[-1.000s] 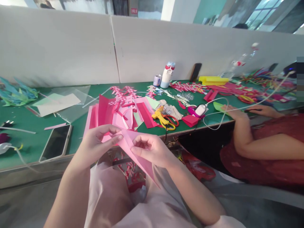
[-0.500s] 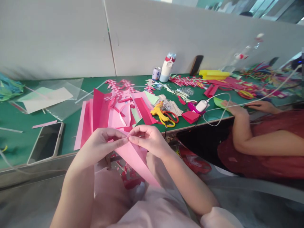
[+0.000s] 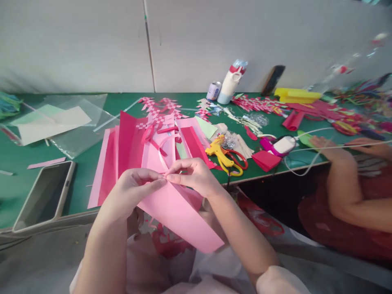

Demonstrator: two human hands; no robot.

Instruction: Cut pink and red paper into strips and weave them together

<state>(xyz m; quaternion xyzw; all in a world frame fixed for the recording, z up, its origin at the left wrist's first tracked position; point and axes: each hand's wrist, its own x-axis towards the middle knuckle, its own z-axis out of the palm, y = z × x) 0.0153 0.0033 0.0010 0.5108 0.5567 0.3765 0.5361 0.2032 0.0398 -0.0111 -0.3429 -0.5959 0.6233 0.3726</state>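
Pink paper (image 3: 180, 212) swung wider, top corner pinched between both hands (image 3: 165, 181)

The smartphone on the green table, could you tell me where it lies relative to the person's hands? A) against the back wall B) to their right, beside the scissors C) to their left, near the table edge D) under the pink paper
C: the smartphone lies screen up at the table's near edge, left of the left hand and right hand, which pinch the pink paper.
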